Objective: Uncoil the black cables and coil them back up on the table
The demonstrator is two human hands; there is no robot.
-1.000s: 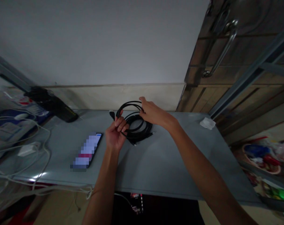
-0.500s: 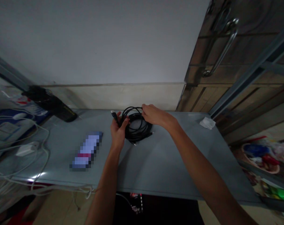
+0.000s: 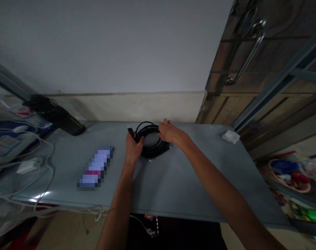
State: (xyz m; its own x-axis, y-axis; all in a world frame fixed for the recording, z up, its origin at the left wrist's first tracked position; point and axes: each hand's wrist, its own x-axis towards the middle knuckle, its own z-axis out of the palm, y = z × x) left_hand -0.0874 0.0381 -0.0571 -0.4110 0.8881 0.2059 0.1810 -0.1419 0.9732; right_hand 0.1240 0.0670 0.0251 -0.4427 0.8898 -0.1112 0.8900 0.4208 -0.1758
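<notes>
A coil of black cable [image 3: 150, 150] lies flat on the grey table [image 3: 173, 180] near the back wall. My left hand [image 3: 133, 148] grips the coil's left side, with the cable's plug end [image 3: 131, 131] sticking up beside the fingers. My right hand [image 3: 168, 133] is closed over the coil's right upper edge, pressing it down on the table. Both forearms reach in from the bottom of the view.
A phone [image 3: 95, 168] lies left of the coil. A black tool [image 3: 55, 114] rests at the back left. White cables and chargers [image 3: 27, 166] crowd the left edge. A small white wad [image 3: 231, 136] sits at the right. A wooden door [image 3: 264, 69] stands behind.
Both hands have lowered the loose raised loops onto the table; the coil is now flatter and tighter, and my left hand has shifted slightly right and forward.
</notes>
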